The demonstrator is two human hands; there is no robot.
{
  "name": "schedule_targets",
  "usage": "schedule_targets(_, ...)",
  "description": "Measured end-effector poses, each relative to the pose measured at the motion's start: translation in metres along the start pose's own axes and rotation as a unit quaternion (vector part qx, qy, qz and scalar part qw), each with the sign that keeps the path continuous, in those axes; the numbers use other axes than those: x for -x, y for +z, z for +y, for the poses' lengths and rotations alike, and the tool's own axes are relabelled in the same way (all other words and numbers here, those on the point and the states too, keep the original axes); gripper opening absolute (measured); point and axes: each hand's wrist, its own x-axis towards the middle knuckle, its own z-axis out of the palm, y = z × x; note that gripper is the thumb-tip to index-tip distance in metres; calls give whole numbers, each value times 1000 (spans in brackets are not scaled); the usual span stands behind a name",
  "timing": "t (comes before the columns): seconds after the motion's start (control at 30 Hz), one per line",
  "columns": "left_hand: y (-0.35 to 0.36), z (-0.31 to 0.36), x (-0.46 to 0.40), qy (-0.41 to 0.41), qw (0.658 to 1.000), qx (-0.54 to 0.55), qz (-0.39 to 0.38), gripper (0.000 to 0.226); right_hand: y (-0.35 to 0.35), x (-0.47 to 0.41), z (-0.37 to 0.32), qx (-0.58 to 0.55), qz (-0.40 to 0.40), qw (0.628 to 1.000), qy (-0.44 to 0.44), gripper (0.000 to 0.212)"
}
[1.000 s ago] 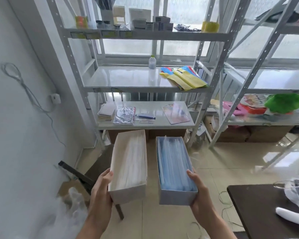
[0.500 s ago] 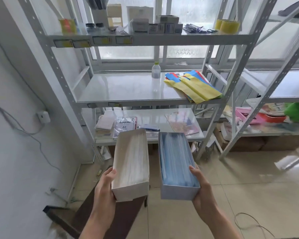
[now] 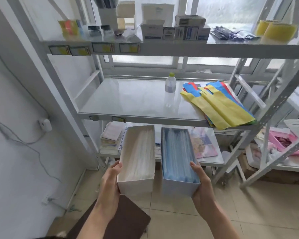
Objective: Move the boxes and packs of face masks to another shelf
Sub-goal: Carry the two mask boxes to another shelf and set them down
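White metal racking fills the window wall, and its middle shelf (image 3: pixel 128 102) is mostly bare glassy board, with only a small bottle (image 3: pixel 170 82) and a heap of coloured plastic bags (image 3: pixel 219 107) at its right end. The person stands before it with an open-topped box in each hand, both held level below the shelf's front edge. The left hand (image 3: pixel 110 185) is clamped on the near corner of the white mask box (image 3: pixel 138 157); the right hand (image 3: pixel 203 185) is closed round the near corner of the blue mask box (image 3: pixel 178 157). Each grip takes only one end, so I judge the far ends could dip and the lidless stacks slide forward. Lifting both at once, a box could catch the shelf lip, or the blue one could nudge the bottle over.
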Motion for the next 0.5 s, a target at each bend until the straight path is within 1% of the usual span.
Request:
schedule_targets(0.07, 5, 6, -24, 7, 1000, -4, 12, 53, 3, -29, -10, 1, 0, 1000, 6, 100)
schedule_targets(0.13, 8, 12, -51, 8, 1000, 1, 29, 54, 8, -59, -20, 1, -5, 1000, 8, 99)
schedule_targets(0.23, 11, 19, -91, 7, 999, 24, 39, 60, 18, -101, -35, 10, -35, 999, -3, 82)
schedule_targets(0.3, 14, 26, -116, 6, 998, 37, 44, 62, 25, -127, -47, 16, -50, 999, -13, 69)
schedule_targets(0.33, 17, 30, -128, 6, 998, 44, 45, 62, 28, -139, -53, 19, -57, 998, -16, 65)
schedule_targets(0.5, 24, 43, -180, 7, 998, 52, 44, 61, 40, -200, -71, 4, -72, 997, -5, 61)
